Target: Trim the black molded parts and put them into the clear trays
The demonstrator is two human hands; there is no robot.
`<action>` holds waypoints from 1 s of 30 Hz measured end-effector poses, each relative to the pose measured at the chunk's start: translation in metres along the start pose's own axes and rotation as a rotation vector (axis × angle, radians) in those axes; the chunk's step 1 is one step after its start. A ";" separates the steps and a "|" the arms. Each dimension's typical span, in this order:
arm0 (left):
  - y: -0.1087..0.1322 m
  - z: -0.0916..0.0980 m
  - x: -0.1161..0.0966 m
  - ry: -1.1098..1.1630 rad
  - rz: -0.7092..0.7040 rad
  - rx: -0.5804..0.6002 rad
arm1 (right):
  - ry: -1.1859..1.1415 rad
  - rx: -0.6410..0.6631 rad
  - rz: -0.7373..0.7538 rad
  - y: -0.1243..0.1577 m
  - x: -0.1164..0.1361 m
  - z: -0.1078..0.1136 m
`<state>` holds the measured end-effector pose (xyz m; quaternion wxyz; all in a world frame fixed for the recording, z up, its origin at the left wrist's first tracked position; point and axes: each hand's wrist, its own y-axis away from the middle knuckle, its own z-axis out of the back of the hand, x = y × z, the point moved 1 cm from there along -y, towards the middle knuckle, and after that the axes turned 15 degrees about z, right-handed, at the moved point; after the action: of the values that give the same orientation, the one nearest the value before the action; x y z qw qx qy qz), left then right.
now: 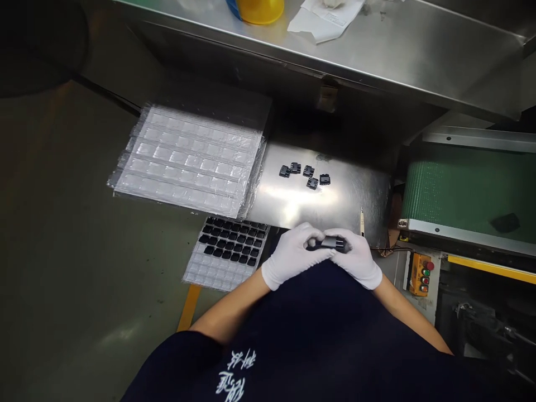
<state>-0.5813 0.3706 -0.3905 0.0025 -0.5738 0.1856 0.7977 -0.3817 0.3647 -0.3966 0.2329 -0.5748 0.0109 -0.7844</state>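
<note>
Both my hands wear white gloves and meet close to my body over the steel worktop point(335, 204). My left hand point(293, 254) and my right hand point(355, 257) are closed together on a small dark part point(330, 243), fingers pinching it from both sides. Several more small black parts point(305, 174) lie loose on the steel surface beyond my hands. A clear blister tray point(228, 251) partly filled with black parts sits to the left of my left hand.
A stack of empty clear blister trays point(188, 162) lies at the back left. A green conveyor belt point(464, 187) runs on the right, with a yellow button box point(421, 273) below it. Tweezers point(362, 220) lie near my right hand. A steel shelf point(377, 44) carries a yellow container point(259, 8) and paper.
</note>
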 end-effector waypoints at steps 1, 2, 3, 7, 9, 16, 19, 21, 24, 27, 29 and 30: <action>0.001 0.004 0.002 0.014 -0.057 0.019 | 0.050 0.003 0.120 -0.003 0.001 -0.001; 0.002 0.007 0.004 0.038 -0.099 0.032 | 0.087 -0.001 0.231 -0.006 0.002 -0.003; 0.003 0.012 0.005 0.076 -0.110 0.045 | 0.116 -0.005 0.321 -0.010 0.004 -0.004; 0.003 0.026 0.010 0.365 0.181 0.145 | 0.122 0.041 0.472 -0.024 0.013 -0.008; 0.001 0.027 0.012 0.475 0.354 0.302 | 0.039 0.058 0.471 -0.029 0.016 -0.010; -0.008 0.017 0.005 0.552 0.403 0.464 | -0.100 0.087 0.376 -0.030 0.008 -0.011; -0.006 0.015 -0.001 0.372 0.260 0.231 | -0.255 0.022 0.227 -0.024 0.003 0.000; -0.004 0.012 -0.004 0.215 0.168 0.079 | -0.438 0.022 0.075 -0.018 0.000 0.007; 0.001 0.005 -0.011 -0.076 0.022 -0.143 | -0.668 0.116 -0.214 -0.010 -0.001 0.012; 0.004 -0.003 -0.021 -0.340 -0.120 -0.251 | -0.716 0.167 -0.328 -0.004 -0.001 0.007; 0.005 -0.008 -0.028 -0.420 -0.157 -0.247 | -0.689 0.122 -0.308 -0.002 -0.001 0.003; 0.005 -0.010 -0.031 -0.418 -0.144 -0.228 | -0.667 0.086 -0.292 -0.001 -0.001 0.002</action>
<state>-0.5624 0.3692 -0.3631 0.0328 -0.4048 0.0487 0.9125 -0.3797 0.3661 -0.3965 0.1332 -0.7841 -0.1808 -0.5785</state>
